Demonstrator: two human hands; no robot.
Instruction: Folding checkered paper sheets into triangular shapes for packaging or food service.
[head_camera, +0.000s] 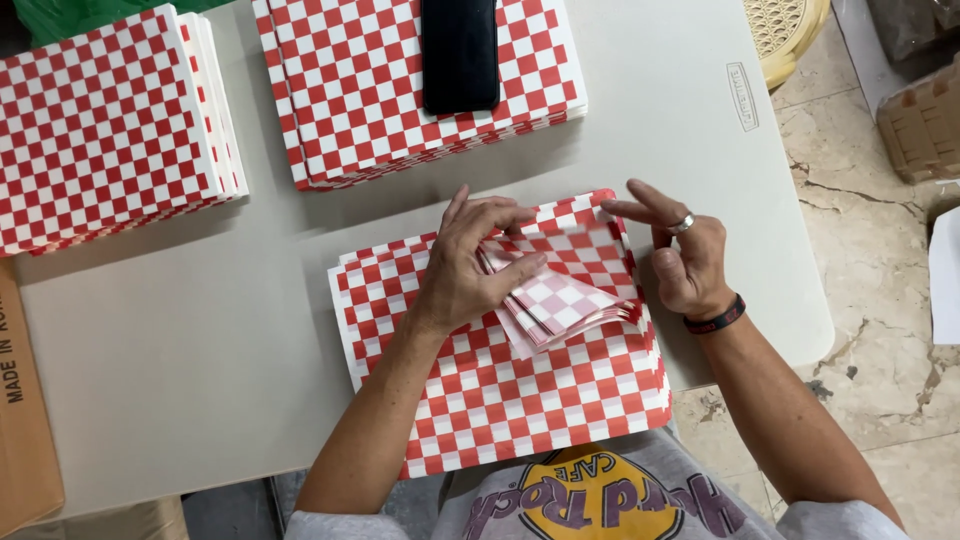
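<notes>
— So, where's the left hand (468, 265)?
— Pinched shut on a folded bundle of checkered sheets (555, 300), lifted off the near stack (510, 390) on the table (180, 330).
— Which way do they run?
— Fanning rightward, toward the right hand (685, 255), which hovers just beside them, fingers spread, holding nothing.

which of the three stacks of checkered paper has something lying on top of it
The far middle stack of red-and-white checkered paper sheets: a flat black phone lies on it. The far-left stack is bare, and the near stack only has the hands on it.
</notes>
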